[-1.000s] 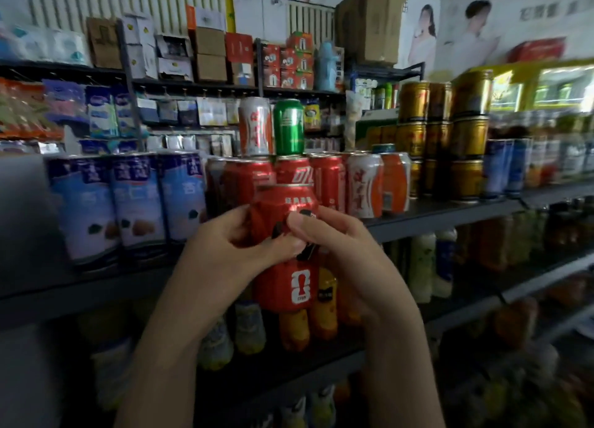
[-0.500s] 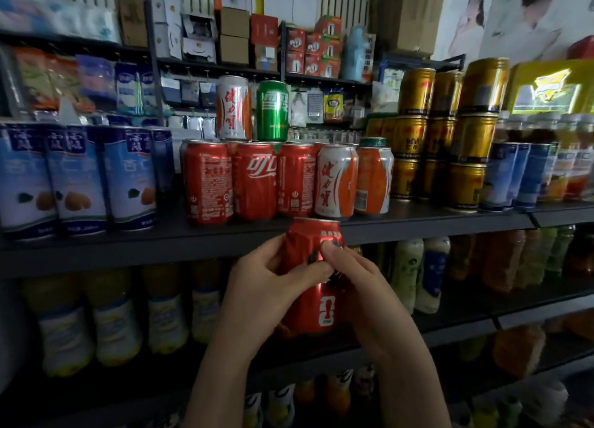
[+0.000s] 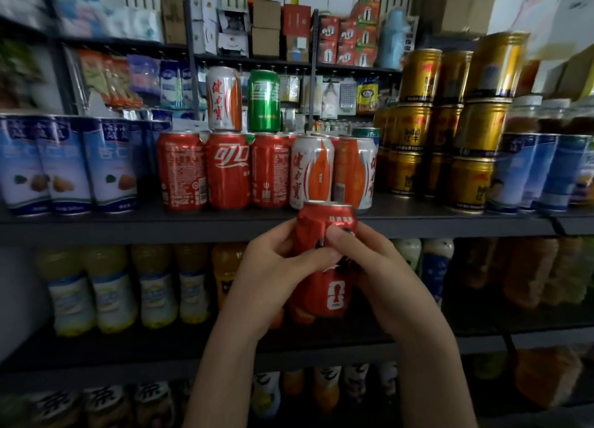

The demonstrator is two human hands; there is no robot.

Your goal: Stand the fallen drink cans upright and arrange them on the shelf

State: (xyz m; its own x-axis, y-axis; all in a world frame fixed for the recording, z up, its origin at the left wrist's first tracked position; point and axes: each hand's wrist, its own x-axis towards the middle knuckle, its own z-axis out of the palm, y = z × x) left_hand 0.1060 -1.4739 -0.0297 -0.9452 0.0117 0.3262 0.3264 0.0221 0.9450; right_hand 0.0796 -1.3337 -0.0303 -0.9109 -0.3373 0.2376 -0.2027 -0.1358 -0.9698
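Red can (image 3: pixel 332 286) upright, held two-handed.
Left hand (image 3: pixel 273 267) 9 o'clock, right hand (image 3: pixel 376 267) 3, fingers wrapping it; shelf (image 3: pixel 128 225) edge 12.

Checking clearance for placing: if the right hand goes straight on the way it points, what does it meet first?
Likely the shelf front edge, then the white-and-orange can standing just behind it. Right hand grips the red can; depth unclear.

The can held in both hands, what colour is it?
The can is red with white markings; head view shows it best.
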